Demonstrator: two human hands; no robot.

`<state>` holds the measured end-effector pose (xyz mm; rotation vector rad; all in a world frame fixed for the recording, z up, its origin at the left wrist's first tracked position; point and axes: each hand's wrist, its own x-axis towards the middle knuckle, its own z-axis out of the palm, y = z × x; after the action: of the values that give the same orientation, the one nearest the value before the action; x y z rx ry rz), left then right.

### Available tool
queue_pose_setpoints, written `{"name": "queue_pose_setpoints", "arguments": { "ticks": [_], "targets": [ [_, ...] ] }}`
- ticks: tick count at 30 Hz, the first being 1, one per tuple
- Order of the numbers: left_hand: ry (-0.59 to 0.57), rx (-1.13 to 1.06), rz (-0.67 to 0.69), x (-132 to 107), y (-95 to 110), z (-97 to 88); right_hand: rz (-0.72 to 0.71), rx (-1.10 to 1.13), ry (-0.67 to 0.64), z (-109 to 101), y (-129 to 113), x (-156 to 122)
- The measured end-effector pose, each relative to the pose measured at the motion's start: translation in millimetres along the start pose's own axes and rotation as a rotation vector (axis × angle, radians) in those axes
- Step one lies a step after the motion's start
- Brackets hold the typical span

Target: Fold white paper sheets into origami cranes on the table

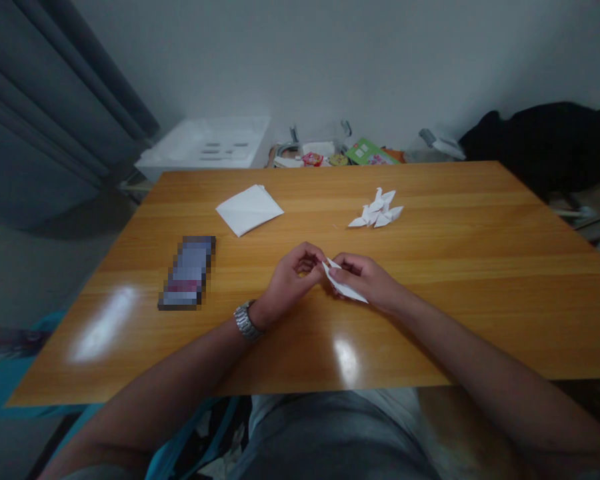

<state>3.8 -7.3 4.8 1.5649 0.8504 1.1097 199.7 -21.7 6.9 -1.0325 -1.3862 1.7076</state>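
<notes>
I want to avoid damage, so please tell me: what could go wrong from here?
The right hand holds a small folded paper, with the left hand at its pointed end; an uneven pull might tear or crease it. The white paper birds clustered beyond the hands could perhaps be crushed by a careless reach.

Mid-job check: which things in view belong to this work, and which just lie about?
Likely part of the job:
folded paper in the right hand
bird-like paper figures
flat white paper

Apparently just lying about:
phone
white container
green item
red packet
</notes>
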Motion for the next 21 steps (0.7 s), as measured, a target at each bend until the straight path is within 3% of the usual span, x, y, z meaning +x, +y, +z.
{"name": "queue_pose_setpoints", "arguments": {
  "ticks": [9, 16, 21],
  "targets": [
    [-0.088, 0.400, 0.207, 0, 5, -9.7, 0.021, -0.035, -0.044, -3, -5, 0],
    [-0.129, 0.492, 0.314, 1, 5, -11.5, 0.022, -0.031, -0.031, -4, -6, 1],
    [-0.163, 0.536, 0.305, 1, 7, -12.6, 0.030, -0.057, -0.038, -6, -7, 0]
  ]
}}
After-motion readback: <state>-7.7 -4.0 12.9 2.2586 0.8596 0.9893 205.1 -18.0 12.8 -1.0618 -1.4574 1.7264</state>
